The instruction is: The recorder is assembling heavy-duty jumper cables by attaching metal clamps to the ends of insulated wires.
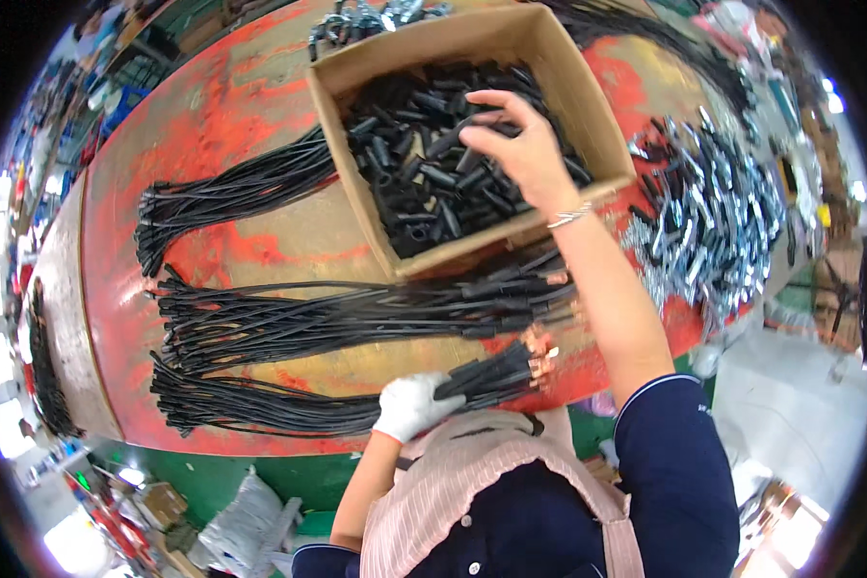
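Observation:
My left hand (412,407), in a white glove, is closed around the nearest bundle of black cables (270,400) by the table's front edge. Bare copper-coloured terminals (541,354) show at the right end of that bundle. My right hand (518,144), bare and with a bracelet at the wrist, reaches into a cardboard box (376,226). Its thumb and forefinger pinch a short black tubular sleeve (445,144), partly hidden by the fingers. Many similar loose black sleeves (438,176) fill the box around it.
Two more black cable bundles (250,313) (231,188) lie farther back on the worn red-and-tan table (231,106). Right of the box is a heap of shiny metal parts (718,212). More metal pieces (371,21) and dark cables (645,29) lie behind it.

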The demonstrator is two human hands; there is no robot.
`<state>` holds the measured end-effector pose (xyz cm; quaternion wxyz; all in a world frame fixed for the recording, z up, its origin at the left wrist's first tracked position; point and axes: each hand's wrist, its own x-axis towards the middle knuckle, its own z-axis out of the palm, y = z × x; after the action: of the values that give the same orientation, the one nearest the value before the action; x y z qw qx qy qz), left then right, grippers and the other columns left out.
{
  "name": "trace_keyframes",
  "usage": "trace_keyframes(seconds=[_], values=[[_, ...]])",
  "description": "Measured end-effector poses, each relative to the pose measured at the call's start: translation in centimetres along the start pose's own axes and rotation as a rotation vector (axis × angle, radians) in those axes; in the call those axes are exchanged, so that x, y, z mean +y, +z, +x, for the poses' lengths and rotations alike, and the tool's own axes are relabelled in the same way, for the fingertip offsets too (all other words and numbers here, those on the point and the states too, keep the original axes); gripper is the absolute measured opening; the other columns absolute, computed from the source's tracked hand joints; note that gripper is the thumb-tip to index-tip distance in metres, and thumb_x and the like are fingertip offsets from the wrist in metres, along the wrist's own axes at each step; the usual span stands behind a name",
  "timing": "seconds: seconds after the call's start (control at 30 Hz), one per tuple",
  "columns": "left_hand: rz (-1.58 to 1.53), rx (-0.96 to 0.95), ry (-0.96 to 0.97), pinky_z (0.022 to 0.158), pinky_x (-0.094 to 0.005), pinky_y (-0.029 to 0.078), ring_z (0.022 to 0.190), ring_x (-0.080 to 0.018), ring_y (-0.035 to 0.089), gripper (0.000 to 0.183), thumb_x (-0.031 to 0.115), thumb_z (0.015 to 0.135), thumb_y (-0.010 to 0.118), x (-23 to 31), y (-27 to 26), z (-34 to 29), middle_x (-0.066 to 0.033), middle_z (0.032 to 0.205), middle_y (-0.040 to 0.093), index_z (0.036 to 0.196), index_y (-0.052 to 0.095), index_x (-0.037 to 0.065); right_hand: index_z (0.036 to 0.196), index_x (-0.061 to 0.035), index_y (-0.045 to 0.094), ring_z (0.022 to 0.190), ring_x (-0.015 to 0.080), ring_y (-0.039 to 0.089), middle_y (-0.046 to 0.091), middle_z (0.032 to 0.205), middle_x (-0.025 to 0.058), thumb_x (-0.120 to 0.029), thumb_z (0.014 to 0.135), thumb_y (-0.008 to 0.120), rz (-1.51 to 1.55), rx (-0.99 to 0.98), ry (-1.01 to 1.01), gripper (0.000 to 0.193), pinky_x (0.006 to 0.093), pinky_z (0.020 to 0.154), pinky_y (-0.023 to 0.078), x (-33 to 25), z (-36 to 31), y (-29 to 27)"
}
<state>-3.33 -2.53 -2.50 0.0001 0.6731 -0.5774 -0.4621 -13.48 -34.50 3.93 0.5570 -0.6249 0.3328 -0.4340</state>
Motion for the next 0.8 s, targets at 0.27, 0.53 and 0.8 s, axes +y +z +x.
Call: trace_keyframes(seconds=[0.27, 0.53, 0.8], values=[[-0.447, -0.094, -0.016, 0.081, -0.0322, 0.048, 0.086, -0.0188, 0.062, 0.046, 0.036, 0.078, 0.074, -3.1, 0.7, -0.7, -0.0108, 0.094, 0.069, 0.110, 0.065, 0.003, 0.105, -0.0037, 0.062, 0.075, 0.0118, 0.059, 0.065, 0.101, 0.0090, -0.010, 0.083, 0.069, 0.452, 0.352, 0.265, 0.024, 0.0243, 0.066, 0.050, -5.3, -23.1, -11.3], [-0.838, -0.184, 0.048, 0.065, -0.0269, 0.050, 0.068, -0.0124, 0.061, 0.029, 0.007, 0.073, 0.077, -2.7, -1.9, -5.1, -0.0077, 0.081, 0.068, 0.097, 0.064, -0.001, 0.112, -0.0022, 0.056, 0.073, 0.0190, 0.066, 0.065, 0.097, 0.0121, -0.002, 0.083, 0.068, 0.872, 0.686, 0.331, 0.031, 0.0317, 0.067, 0.058, -2.7, -38.6, -5.1], [-0.824, -0.239, 0.148, 0.062, -0.0283, 0.050, 0.066, -0.0174, 0.063, 0.026, 0.004, 0.072, 0.073, -2.6, -2.3, -6.7, -0.0117, 0.076, 0.067, 0.095, 0.063, -0.003, 0.111, -0.0049, 0.058, 0.076, 0.0127, 0.065, 0.066, 0.094, 0.0071, -0.007, 0.083, 0.071, 0.910, 0.821, 0.242, 0.031, 0.0214, 0.067, 0.056, -2.9, -41.6, -1.7]])
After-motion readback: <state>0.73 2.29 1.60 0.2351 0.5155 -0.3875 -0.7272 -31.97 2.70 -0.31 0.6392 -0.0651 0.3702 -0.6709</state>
